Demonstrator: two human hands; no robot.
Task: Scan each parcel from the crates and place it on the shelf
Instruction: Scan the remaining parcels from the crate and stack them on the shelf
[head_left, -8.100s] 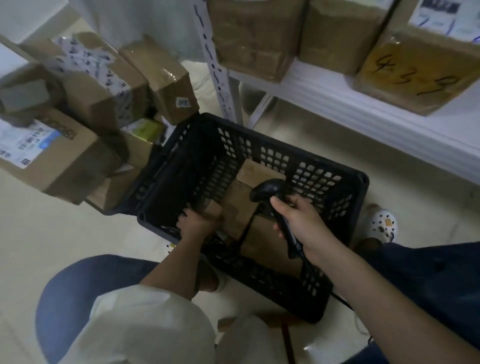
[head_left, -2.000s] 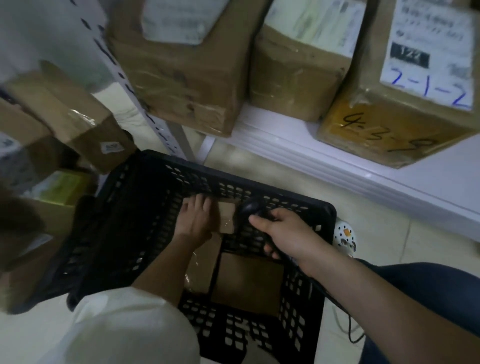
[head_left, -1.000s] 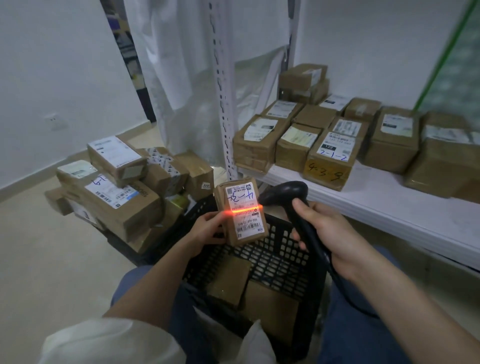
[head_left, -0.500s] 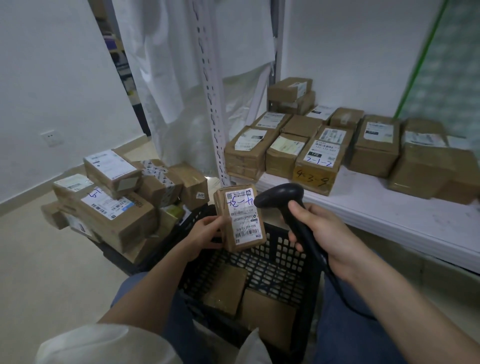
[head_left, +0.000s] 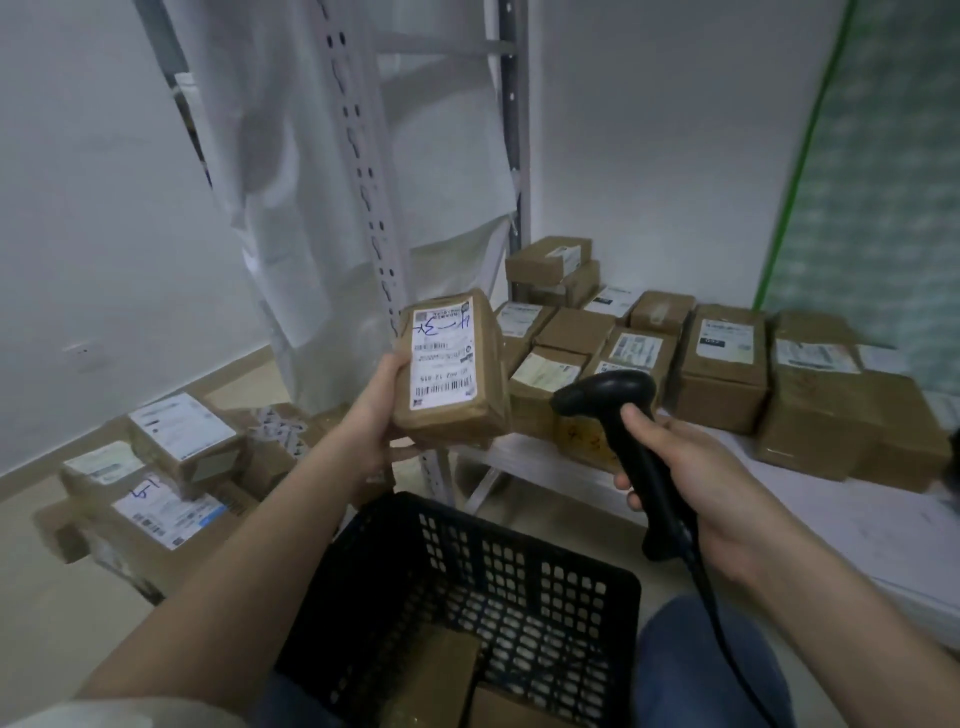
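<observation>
The left hand (head_left: 382, 415) is lifting the labelled parcel (head_left: 451, 371) higher than a moment ago, fingers wrapped round its lower edge, up above the black crate (head_left: 467, 587) toward the shelf (head_left: 810, 499). The right hand (head_left: 691, 483) is still gripping the scanner (head_left: 623, 431), its red beam now off.

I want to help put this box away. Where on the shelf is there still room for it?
The white shelf is bare along its front, between the row of parcels and the near edge, to the right of the right hand holding the scanner. The back of the shelf is crowded with boxes up to the wall. The left hand holds the labelled parcel.
</observation>
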